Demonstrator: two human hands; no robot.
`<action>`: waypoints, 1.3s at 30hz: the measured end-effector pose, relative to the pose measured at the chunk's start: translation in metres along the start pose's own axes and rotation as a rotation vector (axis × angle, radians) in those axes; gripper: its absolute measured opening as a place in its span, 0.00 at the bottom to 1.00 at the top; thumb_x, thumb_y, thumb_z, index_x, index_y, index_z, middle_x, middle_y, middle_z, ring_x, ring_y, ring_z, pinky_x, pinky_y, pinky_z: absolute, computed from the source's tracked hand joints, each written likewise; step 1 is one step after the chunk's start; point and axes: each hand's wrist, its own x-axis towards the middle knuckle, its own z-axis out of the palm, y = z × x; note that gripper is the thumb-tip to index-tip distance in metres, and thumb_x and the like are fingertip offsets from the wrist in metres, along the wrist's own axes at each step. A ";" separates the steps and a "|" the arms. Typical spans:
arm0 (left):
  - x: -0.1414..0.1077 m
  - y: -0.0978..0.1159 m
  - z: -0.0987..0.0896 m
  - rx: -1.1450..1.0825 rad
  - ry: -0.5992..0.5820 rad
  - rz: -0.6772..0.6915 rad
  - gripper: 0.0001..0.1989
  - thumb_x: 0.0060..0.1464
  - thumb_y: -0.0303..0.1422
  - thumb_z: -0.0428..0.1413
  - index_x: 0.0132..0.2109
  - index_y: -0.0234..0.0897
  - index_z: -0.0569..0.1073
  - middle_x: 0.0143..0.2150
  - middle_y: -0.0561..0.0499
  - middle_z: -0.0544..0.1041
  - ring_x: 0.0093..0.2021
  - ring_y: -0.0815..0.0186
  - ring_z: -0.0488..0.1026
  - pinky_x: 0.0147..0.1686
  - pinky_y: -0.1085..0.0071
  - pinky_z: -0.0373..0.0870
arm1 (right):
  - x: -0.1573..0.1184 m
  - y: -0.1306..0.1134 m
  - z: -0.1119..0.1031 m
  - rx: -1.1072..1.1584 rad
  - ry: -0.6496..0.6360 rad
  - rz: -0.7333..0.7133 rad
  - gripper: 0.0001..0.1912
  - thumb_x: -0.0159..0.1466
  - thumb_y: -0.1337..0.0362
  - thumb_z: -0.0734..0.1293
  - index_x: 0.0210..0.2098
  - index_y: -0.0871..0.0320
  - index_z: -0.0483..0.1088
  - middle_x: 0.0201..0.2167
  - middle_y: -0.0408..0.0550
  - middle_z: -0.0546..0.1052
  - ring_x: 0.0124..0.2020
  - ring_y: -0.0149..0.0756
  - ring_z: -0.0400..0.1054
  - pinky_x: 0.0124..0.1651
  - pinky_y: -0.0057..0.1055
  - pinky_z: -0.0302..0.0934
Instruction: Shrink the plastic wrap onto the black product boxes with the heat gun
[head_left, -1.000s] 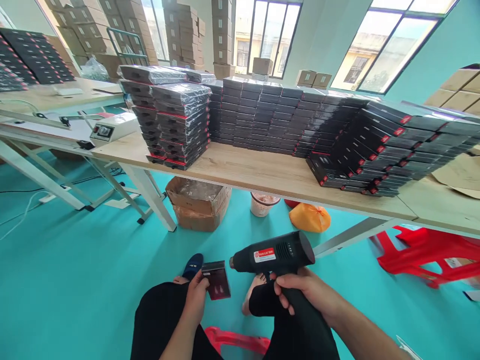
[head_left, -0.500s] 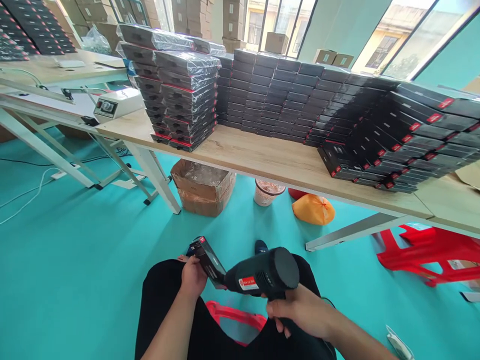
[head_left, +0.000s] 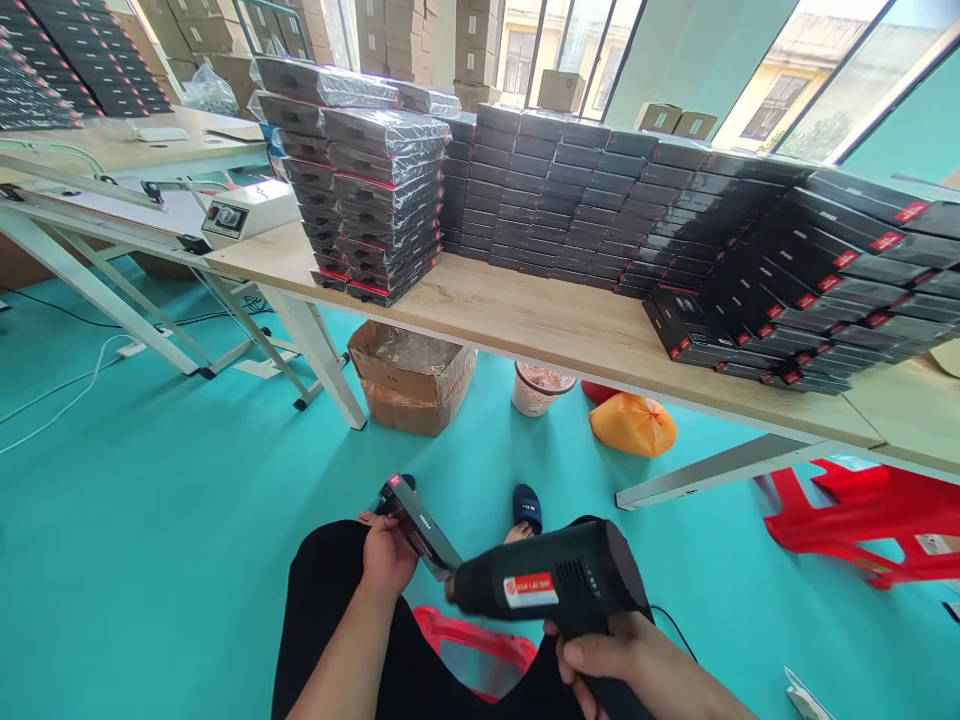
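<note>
A flat black box (head_left: 421,532) with a red corner mark is tilted over my lap, and my left hand (head_left: 386,553) grips its left side. My right hand (head_left: 600,655) is wrapped round the handle of a black heat gun (head_left: 551,577) with a red and white label. The heat gun's nozzle points left and sits close to the lower right end of the box. Whether nozzle and box touch, I cannot tell. Part of the handle is hidden by my fingers.
A wooden table (head_left: 525,312) ahead bears stacked black boxes (head_left: 551,195), with film-wrapped ones (head_left: 382,200) at its left. Beneath stand a carton (head_left: 409,385), a waste basket (head_left: 536,395) and a yellow bag (head_left: 634,425). A red stool (head_left: 862,530) is at right; a cord (head_left: 675,630) trails from the heat gun.
My right hand and the heat gun have moved right and slightly down, and the nozzle has shifted along the box's lower end. The box has turned slightly in my left hand.
</note>
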 end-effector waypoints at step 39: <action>-0.003 -0.007 0.015 -0.097 0.147 -0.196 0.11 0.64 0.39 0.49 0.41 0.38 0.71 0.32 0.47 0.78 0.31 0.56 0.78 0.32 0.58 0.77 | 0.014 0.007 0.027 0.193 0.077 -0.221 0.23 0.55 0.50 0.74 0.40 0.62 0.73 0.23 0.45 0.73 0.24 0.35 0.66 0.28 0.32 0.61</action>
